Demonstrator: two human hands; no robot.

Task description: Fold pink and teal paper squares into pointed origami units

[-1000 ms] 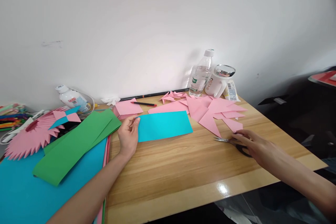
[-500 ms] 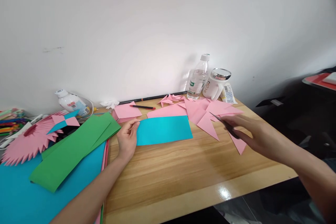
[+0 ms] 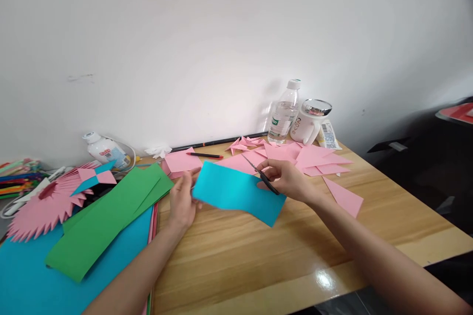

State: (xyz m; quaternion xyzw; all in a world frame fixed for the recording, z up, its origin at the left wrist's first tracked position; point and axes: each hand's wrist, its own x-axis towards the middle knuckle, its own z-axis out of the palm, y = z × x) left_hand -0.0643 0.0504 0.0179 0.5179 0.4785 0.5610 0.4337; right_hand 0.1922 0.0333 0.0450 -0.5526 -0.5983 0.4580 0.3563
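Note:
A strip of blue paper is held up over the table, bending down toward its right end. My left hand grips its left end, with the thumb in front and some fingers behind. In my right hand is a pair of scissors with dark handles, the blades pointing up and to the left. The scissors lie across the upper edge of the blue paper near its right end. Whether the blades touch the paper I cannot tell. Behind the hands, cut pink paper pieces are spread out.
Green paper strips lie at left on large blue sheets, beside a folded pink paper piece. A pen rests on pink paper. A water bottle and a white mug stand by the wall.
My right hand has moved left with the scissors, from over the pink pieces to the blue paper. The blue paper has tilted, its right end now lower and bent.

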